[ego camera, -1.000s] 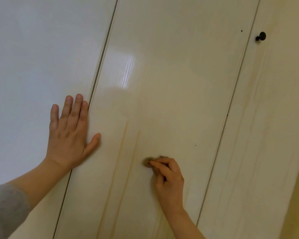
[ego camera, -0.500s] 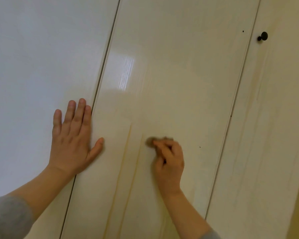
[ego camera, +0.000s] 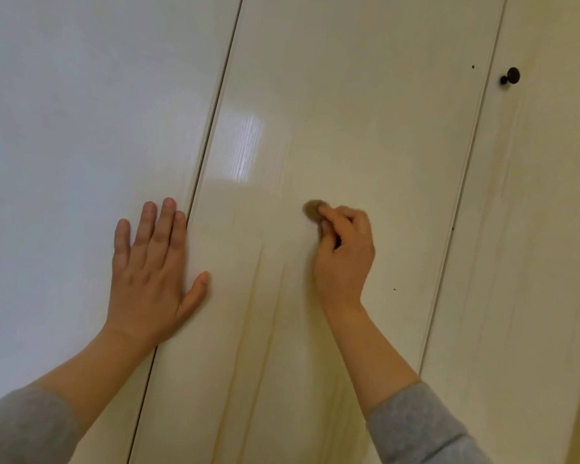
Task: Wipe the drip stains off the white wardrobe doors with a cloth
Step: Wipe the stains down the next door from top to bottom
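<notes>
Fingers point(ego camera: 337, 216) of right hand point(ego camera: 345, 256) curled tight, pinching small brown cloth point(ego camera: 311, 209) wad against middle door point(ego camera: 349, 112), just above-right of the two drip stains point(ego camera: 248, 316). Left hand point(ego camera: 151, 272) flat, fingers straight and close together, left of stains, over door seam point(ego camera: 211, 128). Risk: wad tiny and off the stains, so strokes could miss or smear them; hard rubbing could pop it from the pinch.

One view only, worn on the head and aimed forward. The wardrobe doors point(ego camera: 365, 112) are faced close up and fill the frame, with seams slanted to the right. The left hand point(ego camera: 151, 272) and right hand point(ego camera: 345, 259) are framed low, near centre.
</notes>
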### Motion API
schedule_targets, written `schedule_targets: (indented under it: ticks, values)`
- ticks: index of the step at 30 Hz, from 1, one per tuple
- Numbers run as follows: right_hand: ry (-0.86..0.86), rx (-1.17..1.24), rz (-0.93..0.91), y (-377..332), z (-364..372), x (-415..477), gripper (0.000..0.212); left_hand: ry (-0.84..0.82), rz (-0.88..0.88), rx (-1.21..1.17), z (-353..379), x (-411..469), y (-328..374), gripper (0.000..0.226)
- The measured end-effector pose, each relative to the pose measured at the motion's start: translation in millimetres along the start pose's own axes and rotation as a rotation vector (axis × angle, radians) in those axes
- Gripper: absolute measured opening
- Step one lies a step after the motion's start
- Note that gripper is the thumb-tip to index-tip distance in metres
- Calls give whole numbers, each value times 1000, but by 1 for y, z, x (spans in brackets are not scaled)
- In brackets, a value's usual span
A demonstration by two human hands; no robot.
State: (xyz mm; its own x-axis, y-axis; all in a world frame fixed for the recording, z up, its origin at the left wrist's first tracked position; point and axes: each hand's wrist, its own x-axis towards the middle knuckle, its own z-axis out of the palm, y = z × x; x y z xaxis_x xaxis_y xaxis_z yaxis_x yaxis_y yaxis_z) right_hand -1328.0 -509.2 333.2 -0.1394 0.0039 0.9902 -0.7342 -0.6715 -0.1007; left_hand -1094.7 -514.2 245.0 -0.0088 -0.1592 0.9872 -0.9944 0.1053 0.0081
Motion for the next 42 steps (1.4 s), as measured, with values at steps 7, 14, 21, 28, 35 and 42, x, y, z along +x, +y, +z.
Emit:
schedule_targets:
  ticks: [7,14,21,28,35,42]
  values:
    - [-292,8,-174,14,-31,-141,33,-20,61,-64,-6,-1,-9,79]
    - [-81,32,-70,-17,-15,-26,24,-43,127,23,-9,-15,-31,78]
    - [-45,-7,-115,-19,20,-26,27,-20,151,29,-7,-14,-33,77]
    - [-358,5,-152,-10,-17,-140,30,-58,143,29,-8,-13,-35,77]
    - [-93,29,-81,-44,8,-3,25,-12,142,-47,-17,-24,-47,74]
    - [-176,10,-223,-41,30,-67,33,-17,180,2,-9,-26,-58,75]
